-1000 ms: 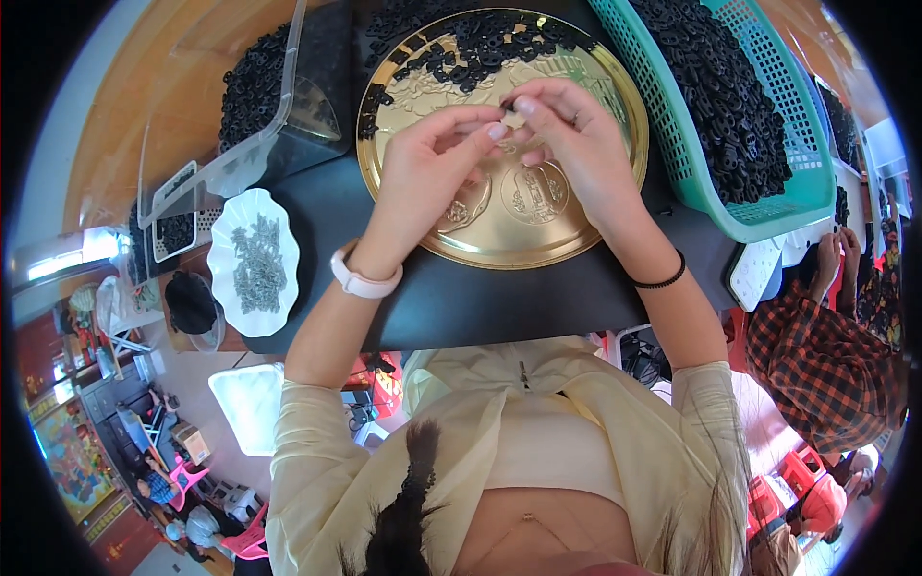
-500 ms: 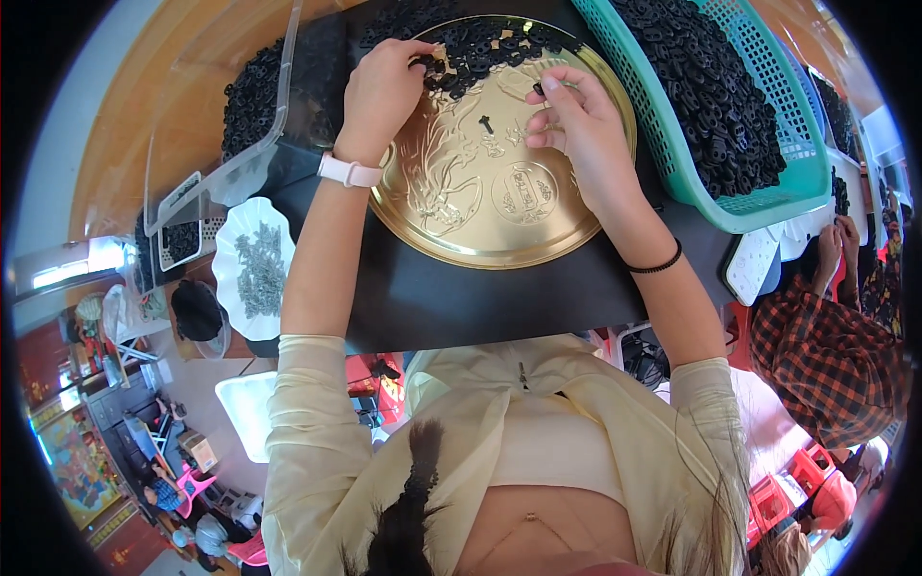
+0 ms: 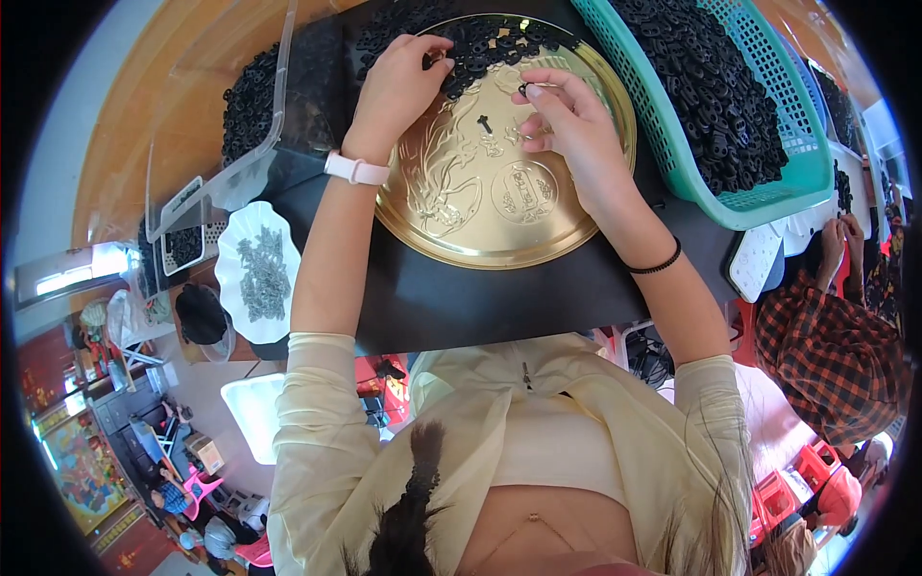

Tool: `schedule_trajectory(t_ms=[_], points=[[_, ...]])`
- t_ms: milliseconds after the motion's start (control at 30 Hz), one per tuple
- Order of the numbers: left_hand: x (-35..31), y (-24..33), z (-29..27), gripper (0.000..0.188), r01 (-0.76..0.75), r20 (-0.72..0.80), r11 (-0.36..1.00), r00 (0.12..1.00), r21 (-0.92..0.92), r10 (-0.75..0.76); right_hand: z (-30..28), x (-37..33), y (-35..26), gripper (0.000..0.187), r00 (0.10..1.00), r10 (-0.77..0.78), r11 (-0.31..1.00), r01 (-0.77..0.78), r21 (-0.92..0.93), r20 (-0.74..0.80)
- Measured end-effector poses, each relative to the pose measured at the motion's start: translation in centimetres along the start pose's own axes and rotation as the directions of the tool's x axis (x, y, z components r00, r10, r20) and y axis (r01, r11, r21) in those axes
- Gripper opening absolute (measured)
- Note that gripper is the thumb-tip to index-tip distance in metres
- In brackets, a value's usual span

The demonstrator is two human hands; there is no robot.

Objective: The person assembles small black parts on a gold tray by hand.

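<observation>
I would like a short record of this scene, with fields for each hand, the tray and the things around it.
left hand: reaching into the pile of small black parts at the far edge of the tray
right hand: over the tray, fingers pinching a small black part
tray: round, gold, embossed, on a black surface
right of tray: teal basket full of black parts
left of tray: white scalloped dish with small grey pieces
wrists: white watch left, black band right

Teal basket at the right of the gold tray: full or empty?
Full. The teal basket is heaped with small black parts that cover its floor and rise close to its rim.
</observation>
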State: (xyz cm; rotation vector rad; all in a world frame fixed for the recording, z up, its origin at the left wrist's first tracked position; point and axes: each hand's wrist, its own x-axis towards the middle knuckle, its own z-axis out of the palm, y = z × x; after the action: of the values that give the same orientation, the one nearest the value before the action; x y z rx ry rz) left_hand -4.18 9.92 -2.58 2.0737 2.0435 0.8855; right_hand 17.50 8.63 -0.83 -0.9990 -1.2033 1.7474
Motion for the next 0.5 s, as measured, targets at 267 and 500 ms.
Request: schedule_trajectory(t_ms=[267,500], points=[[1.1,-1.0,0.4,0.024,-0.008,-0.057,0.997,0.998,-0.079,0.004,0.2,-0.1,0.2,0.021,1.0,-0.005,1.0,0.005,-0.001,0.016],[2.0,-0.1,0.3,0.021,-0.051,0.045,0.985,0.998,0.168,0.044,-0.2,0.2,0.5,0.021,1.0,-0.012,1.0,0.012,-0.02,0.006]])
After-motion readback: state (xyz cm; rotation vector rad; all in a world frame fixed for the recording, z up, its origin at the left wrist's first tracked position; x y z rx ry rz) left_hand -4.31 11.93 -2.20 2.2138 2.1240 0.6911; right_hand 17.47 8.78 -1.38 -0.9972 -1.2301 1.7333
